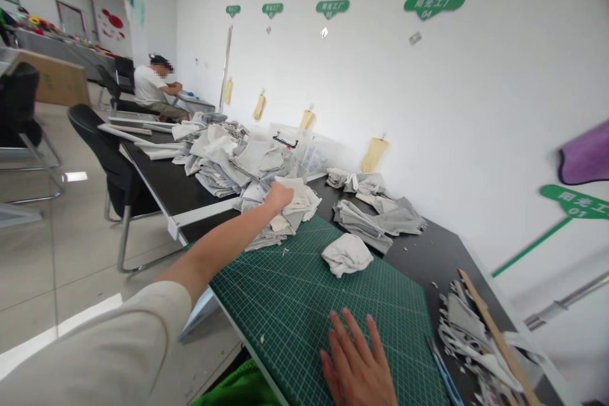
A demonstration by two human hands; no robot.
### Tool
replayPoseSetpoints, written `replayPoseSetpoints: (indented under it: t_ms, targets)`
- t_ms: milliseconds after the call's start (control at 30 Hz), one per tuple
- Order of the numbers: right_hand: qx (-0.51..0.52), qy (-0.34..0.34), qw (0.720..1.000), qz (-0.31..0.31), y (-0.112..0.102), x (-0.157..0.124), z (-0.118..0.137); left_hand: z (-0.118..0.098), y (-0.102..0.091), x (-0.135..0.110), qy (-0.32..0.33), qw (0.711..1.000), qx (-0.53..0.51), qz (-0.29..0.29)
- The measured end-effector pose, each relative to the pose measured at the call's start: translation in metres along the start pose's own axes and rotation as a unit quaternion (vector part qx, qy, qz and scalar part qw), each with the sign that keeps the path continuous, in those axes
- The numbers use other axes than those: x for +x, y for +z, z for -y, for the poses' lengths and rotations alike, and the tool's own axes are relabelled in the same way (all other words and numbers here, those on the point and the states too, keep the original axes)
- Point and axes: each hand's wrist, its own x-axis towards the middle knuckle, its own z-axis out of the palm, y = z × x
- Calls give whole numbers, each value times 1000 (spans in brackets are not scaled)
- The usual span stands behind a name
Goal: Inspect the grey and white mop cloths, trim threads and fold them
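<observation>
My left hand (280,197) reaches out to the near end of a large heap of grey and white cloths (226,155). Its fingers are closed on a pale cloth (299,193) at the top of that part; the fingertips are partly hidden. My right hand (356,361) lies flat, fingers spread, on the green cutting mat (304,292) and holds nothing. Beyond it, a crumpled white cloth (347,254) rests on the mat by itself.
Folded grey cloths (364,225) lie along the wall side of the black table (428,254). At right are cloth scraps (464,323), a wooden strip (495,333) and a blue-handled tool (445,371). A black chair (111,165) stands left; a person (155,89) sits farther back.
</observation>
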Motion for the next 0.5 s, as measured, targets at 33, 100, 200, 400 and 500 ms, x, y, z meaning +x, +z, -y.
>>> replayPoseSetpoints:
  t_ms: [33,100,200,400,500]
  targets:
    - [6,2,1000,7,2,0,1,2,2,-3,-3,1000,8,-27]
    - [12,11,1000,12,2,-1,3,3,6,-10,21,995,18,-94]
    - [13,17,1000,10,-1,3,3,-1,14,-22,117,974,59,-186]
    - [-38,-49,997,48,-17,18,-1,-2,44,-58,355,919,110,-133]
    - [-43,-53,996,60,-20,20,-4,-1,70,-80,473,871,132,-17]
